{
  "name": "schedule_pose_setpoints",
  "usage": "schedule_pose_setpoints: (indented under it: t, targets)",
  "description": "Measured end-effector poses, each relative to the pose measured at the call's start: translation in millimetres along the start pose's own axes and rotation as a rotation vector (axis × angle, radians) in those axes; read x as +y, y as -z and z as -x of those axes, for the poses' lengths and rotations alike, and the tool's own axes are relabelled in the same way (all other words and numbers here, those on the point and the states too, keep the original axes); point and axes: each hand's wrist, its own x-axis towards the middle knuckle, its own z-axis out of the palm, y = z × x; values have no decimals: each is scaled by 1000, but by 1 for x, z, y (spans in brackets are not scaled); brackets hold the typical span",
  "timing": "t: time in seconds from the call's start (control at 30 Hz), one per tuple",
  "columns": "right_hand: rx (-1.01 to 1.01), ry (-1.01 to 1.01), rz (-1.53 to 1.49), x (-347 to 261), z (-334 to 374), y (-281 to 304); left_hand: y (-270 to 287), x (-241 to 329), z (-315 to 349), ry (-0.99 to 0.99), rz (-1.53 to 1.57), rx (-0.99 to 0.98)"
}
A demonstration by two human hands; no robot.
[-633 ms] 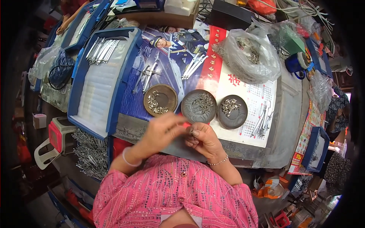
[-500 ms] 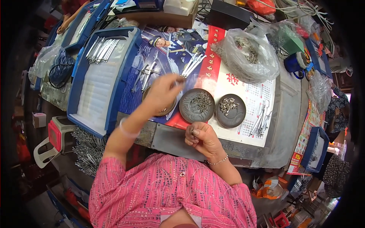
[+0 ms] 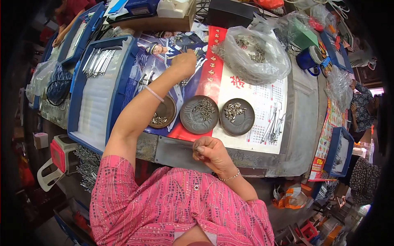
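Stretched out over the far part of the poster, my left hand (image 3: 183, 64) is at a bunch of slim silver metal strips (image 3: 200, 64). Its fingers point away and are mostly hidden. My right hand (image 3: 212, 154) is held near the table's front edge, thumb pressed against curled fingers; whatever is in that pinch is hidden. Just beyond it stand a dark round dish (image 3: 188, 121) with small metal pins and a second dark dish (image 3: 243, 127) with shiny small cylinders. A brown dish (image 3: 172, 108) of small metal parts is partly covered by my left forearm.
A blue tray (image 3: 116, 88) holding a row of metal strips stands at left. At far right of the poster are a plastic bag (image 3: 262, 71) of small parts and a blue mug (image 3: 308, 60). Loose strips (image 3: 275, 126) lie at right. Another person's arm (image 3: 65, 30) shows far left.
My left hand has moved away from me, from above the brown dish to the metal strips, uncovering part of that dish. My right hand keeps its pinch. The whole view has shifted slightly.
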Motion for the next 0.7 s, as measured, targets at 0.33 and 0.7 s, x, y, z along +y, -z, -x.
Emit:
schedule_pose_setpoints:
  t: [0.33,0.7]
  targets:
    - [101,198,269,-6,3,-5,69,-18,112,-46,1209,-169]
    - [98,553,895,-5,-4,-22,-1,10,248,193,2208,-559]
